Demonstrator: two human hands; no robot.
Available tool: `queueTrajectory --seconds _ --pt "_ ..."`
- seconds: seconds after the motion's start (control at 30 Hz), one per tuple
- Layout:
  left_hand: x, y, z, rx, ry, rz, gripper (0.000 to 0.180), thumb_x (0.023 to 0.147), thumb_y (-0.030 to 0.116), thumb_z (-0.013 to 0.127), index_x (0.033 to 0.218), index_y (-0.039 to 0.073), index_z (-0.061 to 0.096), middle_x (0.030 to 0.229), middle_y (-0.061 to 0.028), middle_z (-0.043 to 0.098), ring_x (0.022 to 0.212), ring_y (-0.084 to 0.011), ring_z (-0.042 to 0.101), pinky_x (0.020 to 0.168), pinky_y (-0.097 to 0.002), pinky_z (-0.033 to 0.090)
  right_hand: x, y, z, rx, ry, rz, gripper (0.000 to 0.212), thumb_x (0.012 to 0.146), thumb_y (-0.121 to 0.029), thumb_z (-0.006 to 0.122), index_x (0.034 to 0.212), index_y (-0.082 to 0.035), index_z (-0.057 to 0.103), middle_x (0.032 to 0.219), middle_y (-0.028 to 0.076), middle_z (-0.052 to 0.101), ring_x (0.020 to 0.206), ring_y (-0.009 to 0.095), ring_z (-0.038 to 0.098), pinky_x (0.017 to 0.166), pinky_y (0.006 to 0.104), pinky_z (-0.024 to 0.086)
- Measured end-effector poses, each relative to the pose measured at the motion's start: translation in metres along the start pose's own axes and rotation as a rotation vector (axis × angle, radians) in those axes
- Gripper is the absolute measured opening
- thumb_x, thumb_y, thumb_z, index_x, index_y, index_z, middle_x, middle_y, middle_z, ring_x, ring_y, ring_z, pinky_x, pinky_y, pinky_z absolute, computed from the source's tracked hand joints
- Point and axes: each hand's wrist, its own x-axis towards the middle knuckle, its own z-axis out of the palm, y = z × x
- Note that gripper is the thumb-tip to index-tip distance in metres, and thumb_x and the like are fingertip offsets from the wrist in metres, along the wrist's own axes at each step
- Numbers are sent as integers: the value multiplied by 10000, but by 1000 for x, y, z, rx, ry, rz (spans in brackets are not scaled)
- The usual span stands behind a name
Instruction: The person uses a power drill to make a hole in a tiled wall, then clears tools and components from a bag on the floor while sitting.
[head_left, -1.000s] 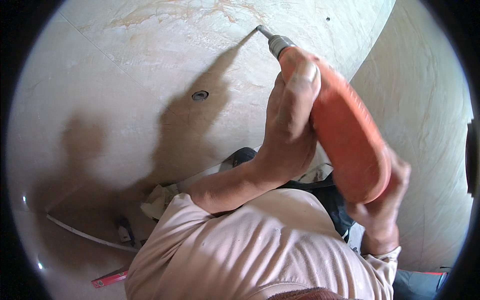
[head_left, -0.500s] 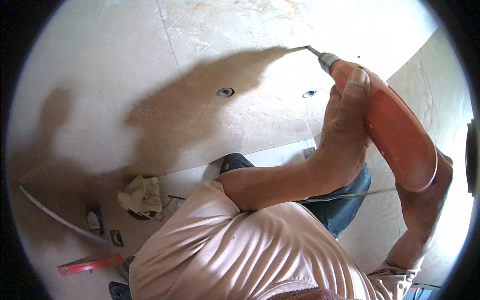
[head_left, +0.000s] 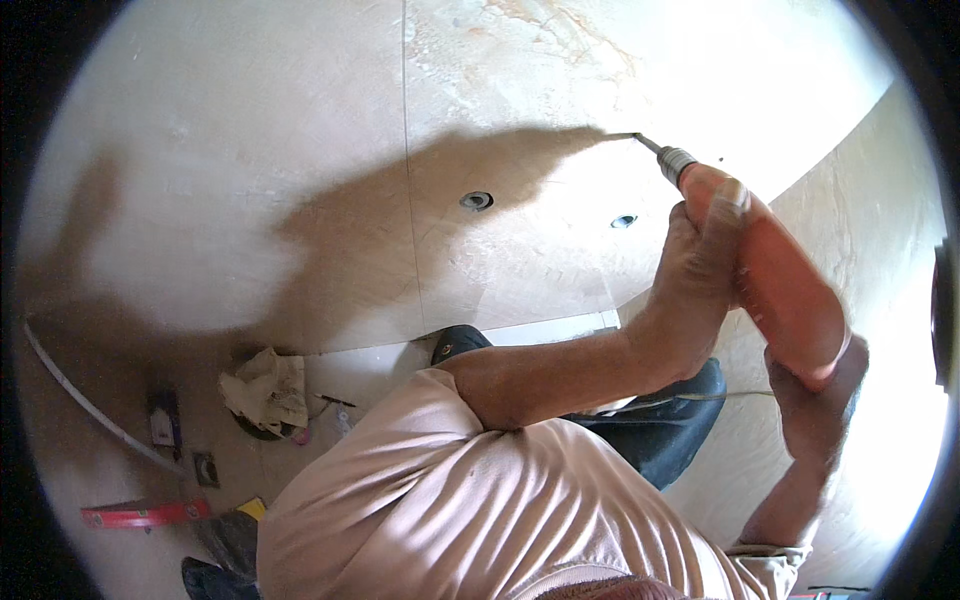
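An orange power drill [head_left: 785, 265] with a ribbed metal chuck [head_left: 676, 165] is held up against the tiled wall [head_left: 560, 70]. Its thin bit [head_left: 645, 141] meets the wall surface at the tip. My left hand [head_left: 708, 240] is closed round the front of the drill body, thumb lying along its top. At the back end, my right hand [head_left: 822, 395] grips the rear of the drill; its fingers are partly hidden. A pale cord [head_left: 735, 393] runs from near my right hand across my dark trousers.
Two round pipe outlets [head_left: 477, 201] sit in the wall below the bit, and a vertical tile joint runs to their left. On the floor at left are a crumpled beige bag [head_left: 265, 392], a red spirit level [head_left: 145, 514], a drain [head_left: 206, 468] and a curved white strip [head_left: 95, 418].
The view has shifted, so the wall and its outlets sit lower and further right. Both hands still hold the drill, with its bit at the wall.
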Motion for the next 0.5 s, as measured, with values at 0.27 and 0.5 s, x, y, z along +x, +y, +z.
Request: queueTrajectory --seconds 0.27,0.5 --pt "-7 9 -21 658 -63 52 543 1012 490 547 1158 -28 474 1063 -112 477 955 -154 526 794 -317 483 -62 25 65 709 131 226 569 731 44 747 1265 54 553 1186 175 634 1060 234 632 871 333 523" --pt "-22 0 -62 992 2 9 664 964 447 618 1231 -76 310 1048 -186 477 927 -202 565 765 -326 536 -75 37 148 685 120 -30 341 747 -12 729 1083 34 690 977 168 729 869 261 738 813 308 550"
